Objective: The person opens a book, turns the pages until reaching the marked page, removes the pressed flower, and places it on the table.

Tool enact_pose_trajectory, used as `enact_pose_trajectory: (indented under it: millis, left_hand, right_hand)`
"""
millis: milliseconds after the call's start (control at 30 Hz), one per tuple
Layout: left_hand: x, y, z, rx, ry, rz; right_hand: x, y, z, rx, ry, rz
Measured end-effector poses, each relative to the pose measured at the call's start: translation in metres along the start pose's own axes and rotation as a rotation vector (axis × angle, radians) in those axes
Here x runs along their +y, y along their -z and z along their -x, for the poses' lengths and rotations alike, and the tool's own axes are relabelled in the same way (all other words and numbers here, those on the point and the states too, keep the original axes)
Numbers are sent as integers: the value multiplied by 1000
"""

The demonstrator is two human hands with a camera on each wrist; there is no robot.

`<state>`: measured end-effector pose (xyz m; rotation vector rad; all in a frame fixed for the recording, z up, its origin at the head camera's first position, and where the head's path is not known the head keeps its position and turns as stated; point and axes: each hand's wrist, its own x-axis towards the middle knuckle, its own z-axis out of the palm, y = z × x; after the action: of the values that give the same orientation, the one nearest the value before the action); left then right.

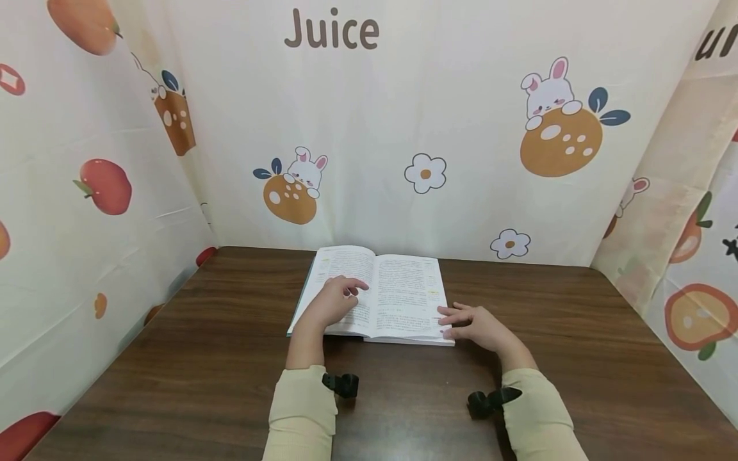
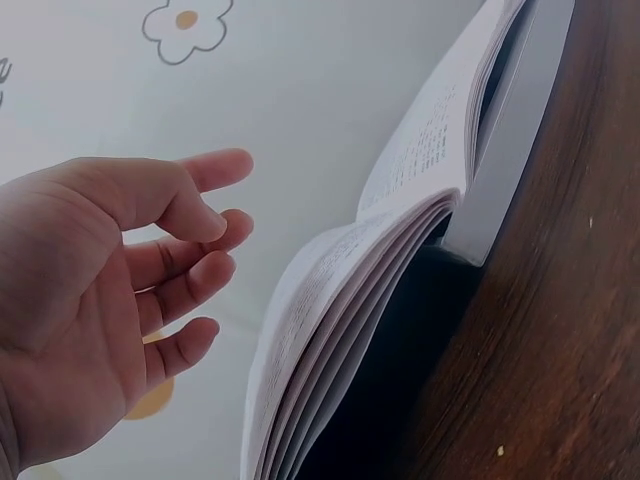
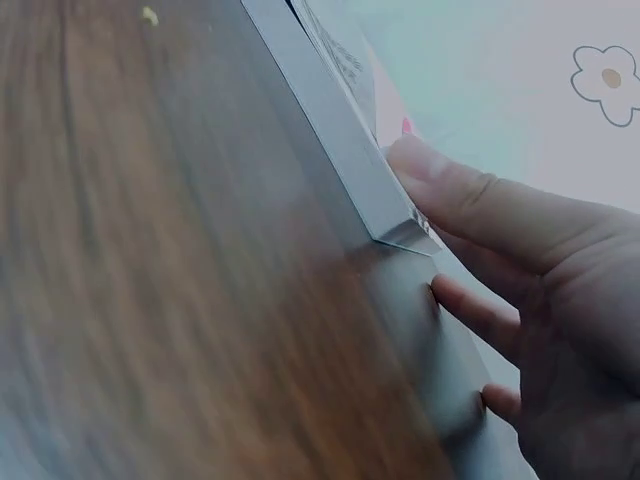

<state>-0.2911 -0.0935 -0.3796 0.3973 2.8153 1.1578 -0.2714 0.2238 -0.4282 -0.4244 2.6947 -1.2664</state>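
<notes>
An open book (image 1: pixel 380 291) lies flat on the dark wooden table (image 1: pixel 202 358), near the far edge and close to the patterned backdrop (image 1: pixel 461 115). Its spine runs away from the person toward the backdrop; the spread's long axis runs left to right, with the lines of print facing the person.

The left hand (image 1: pixel 334 301) rests on the left page, fingers loosely extended, gripping nothing; the left wrist view shows them relaxed and slightly spread beside the fanned page edges.

The right hand (image 1: pixel 475 325) sits at the near right corner of the book, fingers straight, fingertips (image 3: pixel 425 160) touching the cover's edge. It holds nothing.
</notes>
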Motion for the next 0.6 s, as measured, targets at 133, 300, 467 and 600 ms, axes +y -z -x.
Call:
enact_pose_trajectory:
  millis: [133,300,467,600]
  left_hand:
    - [5,-3,-1,-14,-23,-7]
    - [18,-13,-3,-49,-87,-63]
    - [36,-37,-7,-114,-146,-142]
    - [46,-60,-8,-180,-145,-211]
  right_hand:
    - [1,-2,-1,37,8,18]
    - [4,-4,-1,70,12,28]
    - [4,-7,-3,117,34,-1]
    - [2,-10,-4,144,10,-30]
